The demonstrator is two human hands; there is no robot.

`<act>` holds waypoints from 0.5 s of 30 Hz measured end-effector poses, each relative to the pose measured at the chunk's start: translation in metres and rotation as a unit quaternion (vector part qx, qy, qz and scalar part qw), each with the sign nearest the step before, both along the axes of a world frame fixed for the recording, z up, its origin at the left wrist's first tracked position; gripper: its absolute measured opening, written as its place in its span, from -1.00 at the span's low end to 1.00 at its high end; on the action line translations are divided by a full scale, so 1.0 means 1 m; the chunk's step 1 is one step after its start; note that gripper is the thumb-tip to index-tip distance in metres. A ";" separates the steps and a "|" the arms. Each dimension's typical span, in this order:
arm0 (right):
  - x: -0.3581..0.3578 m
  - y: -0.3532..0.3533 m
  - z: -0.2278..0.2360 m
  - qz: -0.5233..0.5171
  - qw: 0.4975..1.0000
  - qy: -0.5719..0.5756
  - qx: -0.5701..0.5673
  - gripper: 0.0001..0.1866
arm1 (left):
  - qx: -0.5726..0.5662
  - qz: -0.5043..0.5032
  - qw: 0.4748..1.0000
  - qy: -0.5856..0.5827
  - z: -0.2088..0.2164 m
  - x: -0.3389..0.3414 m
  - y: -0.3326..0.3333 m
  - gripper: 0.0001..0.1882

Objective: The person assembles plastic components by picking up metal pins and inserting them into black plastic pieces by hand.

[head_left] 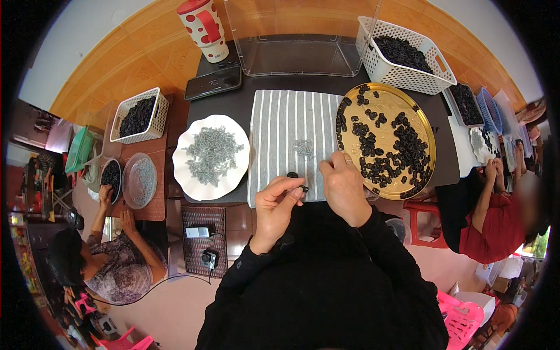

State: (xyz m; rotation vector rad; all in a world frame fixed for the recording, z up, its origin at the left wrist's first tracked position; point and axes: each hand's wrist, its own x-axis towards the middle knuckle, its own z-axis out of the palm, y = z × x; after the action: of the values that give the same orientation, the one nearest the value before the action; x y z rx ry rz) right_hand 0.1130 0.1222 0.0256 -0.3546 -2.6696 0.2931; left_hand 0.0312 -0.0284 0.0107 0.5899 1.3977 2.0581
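My left hand pinches a small black plastic part between thumb and fingertips, over the near edge of a grey-and-white striped cloth. Another black piece is just beyond those fingers. My right hand is beside it, thumb and index finger pressed together; whatever they hold is too small to make out. A little pile of grey screws lies on the cloth beyond both hands. To the left, a scalloped white plate carries many more screws. On the right, a round gold tray holds loose black parts.
Behind the cloth stands a clear plastic box, with a phone and a spotted tumbler to its left. A white basket of black parts is at back right. People work at both sides, near a red stool.
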 end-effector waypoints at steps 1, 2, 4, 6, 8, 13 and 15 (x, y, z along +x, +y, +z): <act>0.000 -0.001 0.001 0.001 1.000 0.000 -0.001 -0.87 | -0.001 0.001 1.000 0.000 0.000 0.000 0.000 -0.78; 0.000 -0.001 0.003 0.012 1.000 -0.012 0.012 -0.87 | 0.000 0.000 1.000 0.004 -0.001 -0.001 0.000 -0.78; -0.001 -0.002 0.007 0.023 0.999 -0.024 0.026 -0.86 | 0.000 0.000 1.000 0.008 -0.004 -0.001 -0.001 -0.78; -0.001 -0.003 0.009 0.038 0.998 -0.035 0.028 -0.91 | -0.003 0.001 1.000 0.016 -0.005 -0.002 -0.002 -0.77; 0.003 -0.005 0.004 0.056 0.971 0.010 -0.231 -0.94 | -0.004 -0.002 1.000 0.017 -0.002 -0.001 -0.003 -0.76; 0.008 -0.016 0.000 0.093 0.771 0.114 -0.620 -0.99 | -0.006 0.001 1.000 0.026 0.005 0.003 -0.001 -0.73; 0.009 -0.021 0.001 0.097 0.767 0.115 -0.623 -0.98 | -0.006 0.005 0.999 0.034 0.007 0.003 -0.001 -0.72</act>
State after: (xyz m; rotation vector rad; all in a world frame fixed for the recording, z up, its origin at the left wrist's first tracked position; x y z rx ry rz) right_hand 0.1220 0.1013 0.0270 -0.3549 -1.8605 2.0191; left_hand 0.0346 -0.0293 0.0175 0.6551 1.4547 2.0538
